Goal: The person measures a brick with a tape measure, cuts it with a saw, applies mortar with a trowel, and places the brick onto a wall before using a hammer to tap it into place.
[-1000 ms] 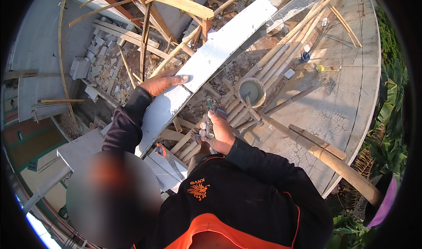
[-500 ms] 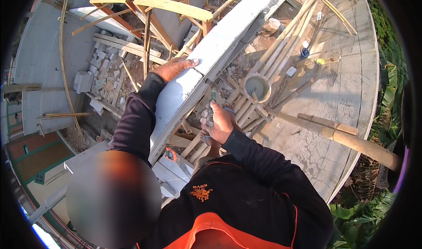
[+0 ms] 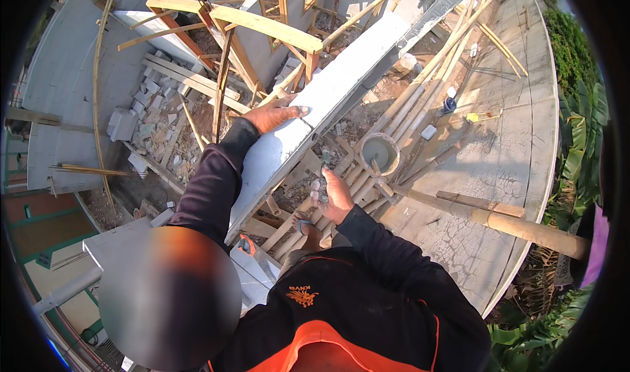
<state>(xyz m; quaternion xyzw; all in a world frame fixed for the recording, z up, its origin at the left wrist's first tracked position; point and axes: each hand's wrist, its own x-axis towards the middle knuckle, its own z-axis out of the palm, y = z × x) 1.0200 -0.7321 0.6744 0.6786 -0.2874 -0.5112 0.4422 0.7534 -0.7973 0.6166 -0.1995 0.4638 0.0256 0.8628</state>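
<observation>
My left hand (image 3: pixel 277 114) grips the left edge of a pale block wall (image 3: pixel 262 168), thumb lying on its top face. Most of its fingers are hidden down the far side. A dark joint line crosses the wall top just beyond the thumb. On the wall's right side, my right hand (image 3: pixel 336 198) is closed round a hand tool (image 3: pixel 325 156) with a slim greenish neck and a grey, mortar-smeared handle. What kind of tool it is I cannot make out. Right of that hand stands a round bucket (image 3: pixel 396 160) holding grey wet mortar.
Bamboo poles (image 3: pixel 430 76) lie along the ground on the right, beside a cracked concrete slab (image 3: pixel 485 240). A thick pole (image 3: pixel 531 231) juts in from the right. An orange-handled saw (image 3: pixel 247 244) lies near my body. Timber framing (image 3: pixel 262 27) and rubble are beyond the wall.
The view has shifted slightly, so both hands appear a little lower and further right. My left hand stays on the wall and my right still holds the tool.
</observation>
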